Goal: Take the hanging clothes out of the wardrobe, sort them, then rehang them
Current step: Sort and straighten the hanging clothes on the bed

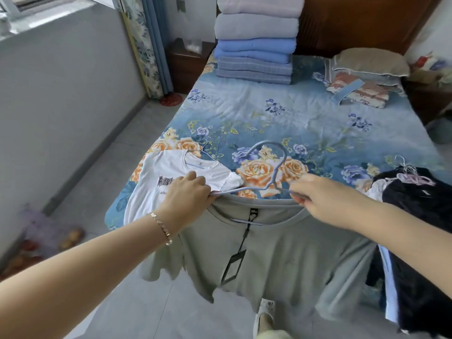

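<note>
Head view. Left hand (188, 192) pinched one end of the blue hanger (266, 172), fingers (195, 178) clenched on the arm tip plus the collar edge of the grey tee (281, 253). Right hand (325, 199) gripped the other end the same way. Tee hung off the foot of the bed (305, 113), collar at the mattress edge, body draped toward the floor.

Risks, as judged:
- Hanger sat mostly above the collar, only the arm ends looked tucked in; thin slick wire could slip out of the wide neckline and drop the tee on the tiles.
- Swing tag (233, 267) on its black string dangled inside the front; could snag on the lower bar.
- Forcing the arm through could stretch the soft knit collar.
- White tee (168, 182) lay touching the left hand; could get dragged off the bed.

Materials: grey tee limp, matte jersey, ribbed neck. Hanger thin, coated, rounded hook. White tee smooth, printed, on its own hanger. Dark garments (415, 216) piled right, partly off the edge, wire hooks on top. Bedspread quilted, floral.
</note>
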A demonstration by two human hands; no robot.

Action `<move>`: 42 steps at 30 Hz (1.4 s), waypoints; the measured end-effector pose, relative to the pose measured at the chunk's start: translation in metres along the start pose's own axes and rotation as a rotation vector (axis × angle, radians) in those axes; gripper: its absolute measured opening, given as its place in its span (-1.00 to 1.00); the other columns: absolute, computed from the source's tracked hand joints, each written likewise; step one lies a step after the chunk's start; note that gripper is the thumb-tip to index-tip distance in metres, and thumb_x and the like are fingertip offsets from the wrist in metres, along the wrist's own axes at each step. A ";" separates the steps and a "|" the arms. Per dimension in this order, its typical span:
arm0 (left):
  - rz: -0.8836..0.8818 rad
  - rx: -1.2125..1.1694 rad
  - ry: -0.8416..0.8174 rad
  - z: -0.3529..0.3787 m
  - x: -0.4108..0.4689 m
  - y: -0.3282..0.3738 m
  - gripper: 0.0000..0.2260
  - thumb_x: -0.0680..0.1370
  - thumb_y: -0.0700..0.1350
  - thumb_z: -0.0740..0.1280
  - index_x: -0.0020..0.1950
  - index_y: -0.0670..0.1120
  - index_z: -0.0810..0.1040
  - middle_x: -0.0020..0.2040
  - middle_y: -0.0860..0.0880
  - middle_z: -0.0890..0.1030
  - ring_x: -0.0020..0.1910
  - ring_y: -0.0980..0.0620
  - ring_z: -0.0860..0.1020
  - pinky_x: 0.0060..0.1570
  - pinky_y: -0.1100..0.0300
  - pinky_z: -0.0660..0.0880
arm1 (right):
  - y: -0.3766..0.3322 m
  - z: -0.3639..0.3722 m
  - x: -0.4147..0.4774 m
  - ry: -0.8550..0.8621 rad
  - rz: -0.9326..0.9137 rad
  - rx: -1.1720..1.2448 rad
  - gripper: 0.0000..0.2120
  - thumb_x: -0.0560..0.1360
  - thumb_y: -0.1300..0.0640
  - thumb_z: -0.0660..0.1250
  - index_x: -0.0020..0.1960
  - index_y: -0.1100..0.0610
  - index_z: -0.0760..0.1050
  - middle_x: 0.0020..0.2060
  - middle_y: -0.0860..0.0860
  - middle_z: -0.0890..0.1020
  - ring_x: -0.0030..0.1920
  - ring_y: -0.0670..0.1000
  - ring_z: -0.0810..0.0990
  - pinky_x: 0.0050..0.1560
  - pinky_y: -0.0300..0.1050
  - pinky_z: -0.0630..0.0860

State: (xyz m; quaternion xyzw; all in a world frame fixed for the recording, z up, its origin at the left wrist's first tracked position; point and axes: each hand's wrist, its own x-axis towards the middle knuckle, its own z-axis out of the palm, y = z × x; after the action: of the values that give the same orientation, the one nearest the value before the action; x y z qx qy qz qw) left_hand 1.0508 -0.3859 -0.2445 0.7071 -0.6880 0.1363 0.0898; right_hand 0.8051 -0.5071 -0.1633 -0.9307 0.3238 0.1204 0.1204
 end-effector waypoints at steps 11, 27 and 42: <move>-0.577 -0.269 -0.265 0.113 0.143 0.010 -0.68 0.60 0.07 0.17 -0.02 -0.16 0.54 0.01 -0.14 0.57 0.02 -0.18 0.55 -0.10 0.07 0.42 | 0.115 0.035 0.154 0.306 0.323 -0.107 -0.65 0.57 0.14 0.13 0.32 -0.07 0.43 0.11 0.14 0.60 0.16 0.18 0.54 0.00 -0.06 0.44; -0.530 -0.530 -0.658 0.404 0.272 -0.030 -0.47 0.44 -0.39 0.19 0.41 -0.18 0.22 0.38 -0.19 0.34 0.29 -0.24 0.40 0.25 0.06 0.29 | 0.278 0.225 0.395 0.047 0.587 0.757 -0.32 0.46 0.28 0.23 0.51 -0.02 0.09 0.23 0.08 0.46 0.08 0.10 0.50 -0.01 -0.13 0.45; -0.235 -0.492 -0.992 0.451 0.316 0.088 -0.73 0.58 -0.23 0.14 0.20 0.00 0.50 0.16 -0.04 0.56 0.11 -0.04 0.55 0.06 0.22 0.43 | 0.321 0.286 0.306 -0.381 0.570 0.698 -0.71 0.55 0.18 0.14 0.20 0.06 0.52 0.16 0.02 0.61 0.19 0.04 0.54 0.15 -0.21 0.43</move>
State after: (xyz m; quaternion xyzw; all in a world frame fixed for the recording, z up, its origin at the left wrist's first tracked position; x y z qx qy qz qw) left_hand 0.9989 -0.8305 -0.5773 0.7166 -0.5759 -0.3877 -0.0675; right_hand 0.7936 -0.8400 -0.5722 -0.6705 0.5591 0.2010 0.4444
